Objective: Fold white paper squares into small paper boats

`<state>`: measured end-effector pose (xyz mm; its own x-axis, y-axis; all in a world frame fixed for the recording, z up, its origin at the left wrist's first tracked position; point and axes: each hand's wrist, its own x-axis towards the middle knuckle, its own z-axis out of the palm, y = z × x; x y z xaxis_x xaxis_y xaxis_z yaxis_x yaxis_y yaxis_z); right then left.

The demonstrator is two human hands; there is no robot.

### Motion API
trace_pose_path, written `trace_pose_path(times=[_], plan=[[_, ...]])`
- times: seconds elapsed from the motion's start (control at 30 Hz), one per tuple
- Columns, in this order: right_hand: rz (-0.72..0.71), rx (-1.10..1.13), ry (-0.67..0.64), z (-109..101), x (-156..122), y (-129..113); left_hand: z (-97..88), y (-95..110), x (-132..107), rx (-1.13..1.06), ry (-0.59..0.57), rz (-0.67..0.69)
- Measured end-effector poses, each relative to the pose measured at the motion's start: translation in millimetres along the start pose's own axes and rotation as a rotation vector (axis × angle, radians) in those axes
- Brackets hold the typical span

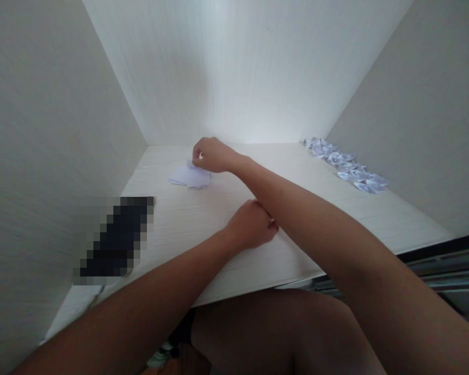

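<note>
I judge the folded papers (338,158) along the right edge of the table (191,213) done; flat sheets (191,176) remain near its far-left corner. Right hand (214,154) pinches one; left (252,224) curls, contents unclear.

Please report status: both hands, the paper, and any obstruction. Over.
Right hand at paper sheets, grip unclear. Left hand curled, partly hidden behind right forearm. Folded white pieces at right, apart from both hands.

1 uneven stack of thin white paper pieces (189,177), flat on the pale tabletop (203,219)
</note>
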<state>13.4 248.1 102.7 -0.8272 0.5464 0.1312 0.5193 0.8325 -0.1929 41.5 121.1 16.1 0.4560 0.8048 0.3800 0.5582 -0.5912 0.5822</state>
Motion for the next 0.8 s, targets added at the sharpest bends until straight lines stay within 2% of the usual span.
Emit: trace_pose_path(times=[0.07, 0.13, 0.23, 0.37, 0.43, 0.5, 0.57, 0.67, 0.8], plan=[[0.085, 0.082, 0.215, -9.3, -7.5, 13.5, -3.3, 2.0, 1.2, 0.01, -0.011, -0.002], [0.14, 0.2, 0.415, -17.6, -21.6, 31.9, -6.4, 2.9, 3.0, -0.038, 0.033, -0.034], [0.235, 0.573, 0.558, -23.1, -55.4, 58.6, -10.9, 1.5, 7.1, -0.3, 0.207, -0.243], [0.348, 1.106, 0.458, -13.3, -109.1, 79.3, -16.7, -3.5, 13.9, -0.808, 0.492, -0.591], [0.367, 1.275, 0.379, -3.4, -130.4, 85.7, -18.5, -5.6, 16.2, -1.012, 0.637, -0.669], [0.406, 1.388, 0.335, 6.6, -144.9, 92.2, -19.3, -7.2, 17.1, -1.119, 0.752, -0.69], [0.429, 1.418, 0.33, 14.5, -152.8, 99.5, -19.9, -9.2, 16.6, -1.14, 0.82, -0.662], [0.389, 1.361, 0.335, 20.5, -155.9, 109.1, -23.1, -14.3, 14.8, -1.073, 0.88, -0.612], [0.353, 1.284, 0.404, 22.6, -154.2, 112.8, -32.0, -23.1, 13.0, -0.916, 0.998, -0.659]])
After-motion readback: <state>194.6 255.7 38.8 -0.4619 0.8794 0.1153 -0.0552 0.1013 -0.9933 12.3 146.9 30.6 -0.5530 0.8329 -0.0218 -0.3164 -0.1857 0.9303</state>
